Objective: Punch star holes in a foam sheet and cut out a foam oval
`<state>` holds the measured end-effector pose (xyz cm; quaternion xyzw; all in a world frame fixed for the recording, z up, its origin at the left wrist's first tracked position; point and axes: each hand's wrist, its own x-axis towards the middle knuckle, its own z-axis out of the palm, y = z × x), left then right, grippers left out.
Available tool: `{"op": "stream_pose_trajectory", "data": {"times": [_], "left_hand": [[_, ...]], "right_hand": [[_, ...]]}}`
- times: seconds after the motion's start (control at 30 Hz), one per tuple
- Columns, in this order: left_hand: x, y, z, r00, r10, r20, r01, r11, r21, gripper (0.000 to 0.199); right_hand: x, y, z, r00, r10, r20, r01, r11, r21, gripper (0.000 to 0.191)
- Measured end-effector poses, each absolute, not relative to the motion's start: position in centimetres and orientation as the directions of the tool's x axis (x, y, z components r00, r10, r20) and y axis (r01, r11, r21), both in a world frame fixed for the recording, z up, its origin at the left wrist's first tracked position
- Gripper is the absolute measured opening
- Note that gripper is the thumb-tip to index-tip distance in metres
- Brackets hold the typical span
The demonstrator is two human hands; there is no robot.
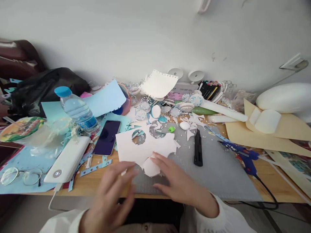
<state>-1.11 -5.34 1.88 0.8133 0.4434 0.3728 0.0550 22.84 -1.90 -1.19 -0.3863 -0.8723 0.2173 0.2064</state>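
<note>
My right hand (173, 178) is spread with its thumb apart, and its fingertips rest on or just over a roughly cut white paper disc (151, 167). The disc overlaps the lower edge of a white paper sheet (143, 152) with round holes and ragged edges. To the left of the disc my left hand (114, 187), blurred by motion, has its fingers bent and its thumb apart. A small pale spot shows by its fingers; I cannot tell what it is. Under the paper is a grey cutting mat (218, 178). A black utility knife (198, 149) lies right of the paper.
Left are a smartphone (107, 137), white power bank (66, 159), water bottle (77, 110) and glasses (21, 176). A blue glue gun (243, 155) with its cable lies right. White scraps (191, 124), paper discs and markers (210, 90) crowd the back by the wall.
</note>
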Motion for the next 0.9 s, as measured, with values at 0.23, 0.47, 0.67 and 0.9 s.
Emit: {"op": "stream_pose_trajectory", "data": {"times": [0.23, 0.47, 0.67, 0.9], "left_hand": [[3.6, -5.3, -3.0, 0.557, 0.803, 0.213, 0.748, -0.596, 0.291, 0.069], [3.7, -5.3, -4.6, 0.633, 0.766, 0.113, 0.749, -0.643, 0.161, 0.083], [4.2, -5.5, -5.6, 0.639, 0.760, 0.116, 0.760, -0.647, 0.058, 0.079], [4.6, -5.3, -5.8, 0.640, 0.737, 0.217, 0.751, -0.660, 0.029, 0.075]], "right_hand": [[31.7, 0.5, -3.0, 0.158, 0.883, 0.441, 0.939, 0.004, -0.344, 0.046], [33.9, 1.8, -3.9, 0.230, 0.961, 0.152, 0.816, -0.106, -0.568, 0.039], [35.2, -0.5, 0.6, 0.150, 0.982, -0.113, 0.186, -0.141, -0.972, 0.035], [31.6, -0.2, 1.4, -0.004, 1.000, -0.018, 0.067, -0.018, -0.998, 0.035]]}}
